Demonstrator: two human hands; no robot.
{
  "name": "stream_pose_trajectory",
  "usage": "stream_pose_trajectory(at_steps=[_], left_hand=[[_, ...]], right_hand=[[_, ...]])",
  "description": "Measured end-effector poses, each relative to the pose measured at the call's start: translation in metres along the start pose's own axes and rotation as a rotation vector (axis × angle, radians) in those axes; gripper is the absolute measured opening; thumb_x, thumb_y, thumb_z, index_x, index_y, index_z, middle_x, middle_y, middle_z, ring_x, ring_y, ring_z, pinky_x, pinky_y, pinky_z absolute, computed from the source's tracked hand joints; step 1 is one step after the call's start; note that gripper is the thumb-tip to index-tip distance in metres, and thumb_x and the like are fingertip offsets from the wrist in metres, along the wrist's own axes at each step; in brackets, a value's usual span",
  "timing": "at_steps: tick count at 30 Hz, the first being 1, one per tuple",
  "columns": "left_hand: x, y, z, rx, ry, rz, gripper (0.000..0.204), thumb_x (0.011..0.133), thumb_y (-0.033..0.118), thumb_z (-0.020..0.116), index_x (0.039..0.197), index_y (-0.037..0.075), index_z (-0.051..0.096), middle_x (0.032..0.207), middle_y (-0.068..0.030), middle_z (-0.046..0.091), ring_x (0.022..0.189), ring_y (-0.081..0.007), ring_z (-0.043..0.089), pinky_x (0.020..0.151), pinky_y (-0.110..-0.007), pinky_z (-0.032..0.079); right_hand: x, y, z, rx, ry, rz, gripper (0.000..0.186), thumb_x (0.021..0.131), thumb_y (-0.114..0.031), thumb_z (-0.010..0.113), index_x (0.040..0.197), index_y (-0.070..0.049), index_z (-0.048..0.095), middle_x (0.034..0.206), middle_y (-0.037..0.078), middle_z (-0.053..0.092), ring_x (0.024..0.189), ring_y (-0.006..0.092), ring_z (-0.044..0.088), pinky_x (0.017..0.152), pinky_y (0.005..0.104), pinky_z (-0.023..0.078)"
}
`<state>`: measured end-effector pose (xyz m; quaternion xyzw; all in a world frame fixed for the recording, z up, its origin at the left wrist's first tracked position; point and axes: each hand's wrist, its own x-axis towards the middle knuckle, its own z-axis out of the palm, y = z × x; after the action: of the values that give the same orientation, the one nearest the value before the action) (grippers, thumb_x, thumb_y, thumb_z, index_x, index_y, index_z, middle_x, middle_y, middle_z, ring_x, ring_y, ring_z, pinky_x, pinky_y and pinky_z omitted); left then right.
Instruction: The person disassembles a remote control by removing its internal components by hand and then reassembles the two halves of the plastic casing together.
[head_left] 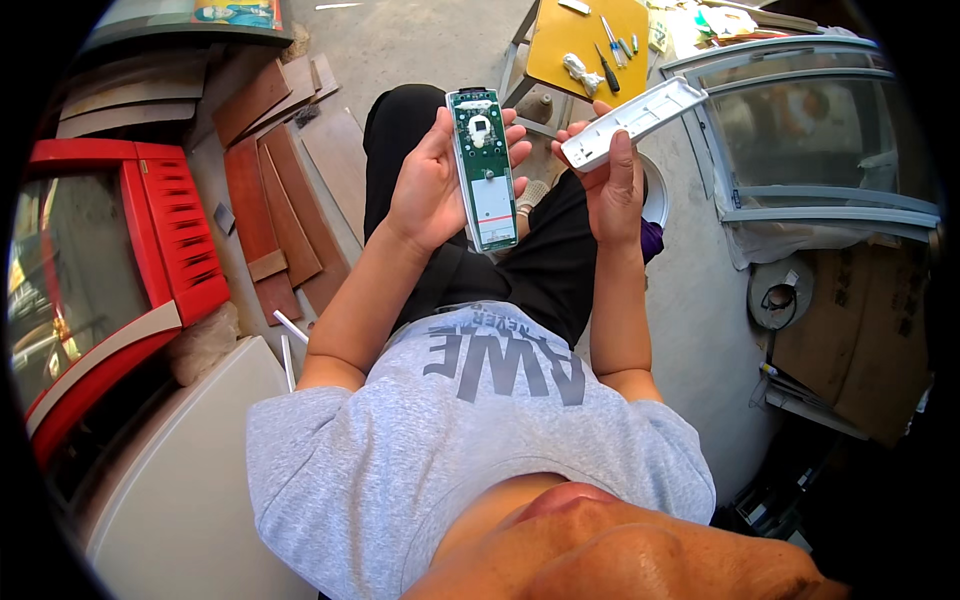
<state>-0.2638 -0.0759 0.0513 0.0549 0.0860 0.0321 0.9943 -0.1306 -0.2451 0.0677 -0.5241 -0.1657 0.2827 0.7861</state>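
Observation:
My left hand [428,190] is closed around an opened handset [484,160], long and narrow, held upright over my lap. Its green circuit board faces up, with a small dark square part near the top and a white label at the lower end. In my right hand [614,195] is a white plastic casing half [640,118], gripped between thumb and fingers at its lower left end. Its hollow side is turned up and it slants up to the right. A gap separates the two pieces.
Ahead stands a yellow-topped stool [560,42] bearing a black screwdriver [608,72], other small tools and a crumpled white bundle [580,72]. Wooden boards [285,190] and a red-framed unit [180,230] lie left. Right are a grey-framed glass panel [800,135] and cardboard [860,330].

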Motion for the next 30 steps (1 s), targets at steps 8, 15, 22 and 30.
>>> stream_pose_trajectory(at_steps=[8, 15, 22, 30], left_hand=[[0.001, -0.019, -0.003, -0.03, 0.027, 0.123, 0.056, 0.103, 0.051, 0.047, 0.137, 0.007, 0.052, 0.129, -0.0103, 0.063, 0.121, -0.0212, 0.059, 0.098, -0.05, 0.053], [0.004, -0.031, -0.002, 0.009, -0.024, 0.138, 0.058, 0.1, 0.05, 0.055, 0.141, 0.008, 0.051, 0.135, -0.0115, 0.061, 0.127, -0.0263, 0.057, 0.11, -0.048, 0.044], [0.003, -0.034, -0.005, 0.038, -0.009, 0.167, 0.061, 0.097, 0.042, 0.063, 0.144, 0.007, 0.048, 0.136, -0.0109, 0.06, 0.13, -0.0245, 0.054, 0.113, -0.047, 0.041], [0.0, -0.03, 0.001, 0.165, -0.04, 0.171, 0.079, 0.089, 0.041, 0.074, 0.15, 0.007, 0.037, 0.147, -0.0075, 0.049, 0.138, -0.0213, 0.045, 0.115, -0.045, 0.039]], right_hand=[[-0.046, -0.022, 0.024, -0.951, -0.005, -0.044, 0.052, 0.085, -0.025, 0.08, 0.129, -0.002, 0.063, 0.103, 0.012, 0.068, 0.086, 0.0188, 0.067, 0.075, 0.0299, 0.053], [-0.058, -0.016, 0.033, -0.976, 0.002, -0.17, 0.065, 0.079, -0.025, 0.085, 0.137, -0.009, 0.06, 0.104, 0.015, 0.069, 0.088, 0.0242, 0.069, 0.077, 0.034, 0.055], [-0.063, -0.023, 0.04, -1.093, -0.044, -0.143, 0.068, 0.079, -0.024, 0.085, 0.14, -0.01, 0.059, 0.105, 0.014, 0.069, 0.089, 0.0221, 0.068, 0.077, 0.0318, 0.055], [-0.064, -0.02, 0.039, -1.031, -0.058, -0.155, 0.067, 0.077, -0.023, 0.086, 0.138, -0.012, 0.061, 0.109, 0.016, 0.071, 0.094, 0.026, 0.071, 0.081, 0.0341, 0.055]])
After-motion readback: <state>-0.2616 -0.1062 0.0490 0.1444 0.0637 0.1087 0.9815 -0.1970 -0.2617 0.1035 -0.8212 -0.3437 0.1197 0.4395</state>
